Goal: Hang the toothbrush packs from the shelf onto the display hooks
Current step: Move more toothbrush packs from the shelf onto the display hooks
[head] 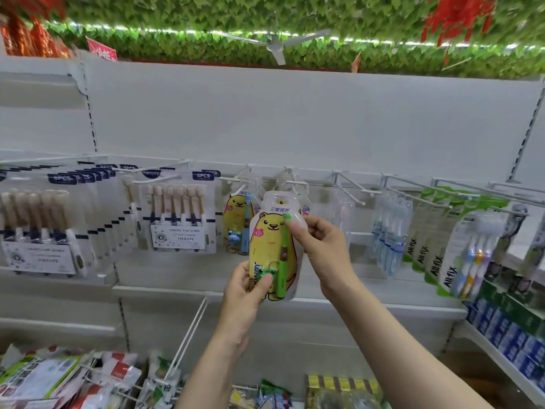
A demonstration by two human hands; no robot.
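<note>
I hold up a bear-print toothbrush pack (pixel 272 231), yellow with a green brush inside, in front of the hook rail. My left hand (pixel 246 286) pinches its lower left corner. My right hand (pixel 318 240) pinches its upper right edge near the brush head. The pack's top hole sits just below the tip of a white display hook (pixel 296 183). Another bear pack (pixel 237 222) with a blue brush hangs on the hook to the left. Whether the hole is over the hook tip I cannot tell.
Six-piece brush packs (pixel 177 214) hang at left. White hooks (pixel 356 187) jut out at centre right, then clear brush packs (pixel 390 231) and green All-fix packs (pixel 454 246). Boxes (pixel 507 323) line the right shelf. Loose packets (pixel 59 376) lie below.
</note>
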